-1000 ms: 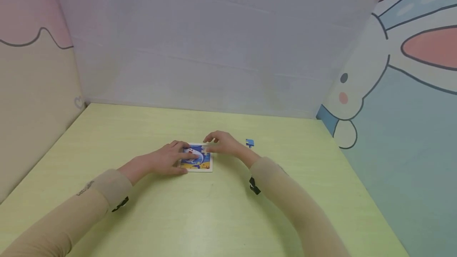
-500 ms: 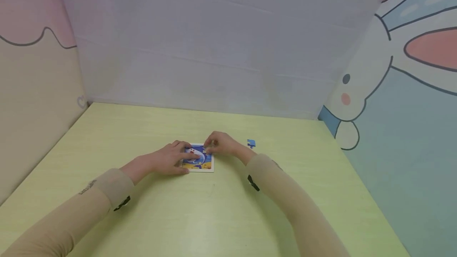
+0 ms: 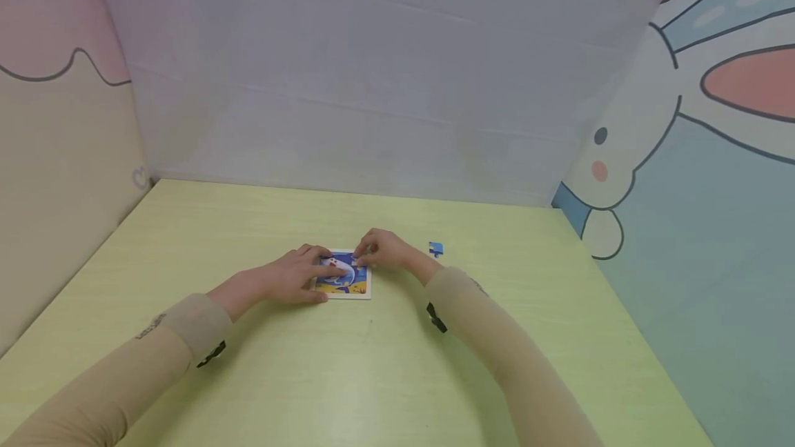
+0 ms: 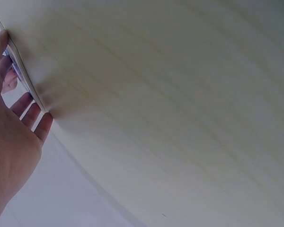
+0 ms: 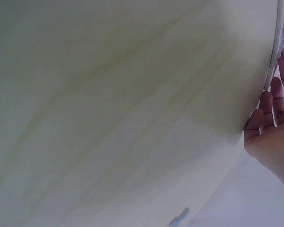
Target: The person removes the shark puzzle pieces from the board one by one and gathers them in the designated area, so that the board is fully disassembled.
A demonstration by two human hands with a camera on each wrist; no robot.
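While the left hand (image 3: 290, 276) steadies the puzzle (image 3: 348, 285) just below the middle of the frame, the right hand (image 3: 386, 250) works at its upper right corner. The step in hand looks like seating or adjusting a piece in that corner. The next move seems to call for pressing that spot flat, then fetching the loose piece (image 3: 437, 247), which lies on the table (image 3: 397, 371) to the right of the puzzle and well apart from it.

The left hand is spread wide: its index finger lies out over the picture, the thumb rests at the lower left edge, and the other fingers reach the upper left edge. The left wrist view, with the puzzle nearly edge-on at its upper left, shows those fingers fanned along the rim. The right hand is bent over, thumb and index finger brought close together at the corner; whether they pinch a piece I cannot tell. Its other fingers fold loosely near the puzzle's edge at the upper right of the right wrist view. The left forearm (image 3: 124, 381) slants in from the lower left, the right forearm (image 3: 515, 357) from the lower right.
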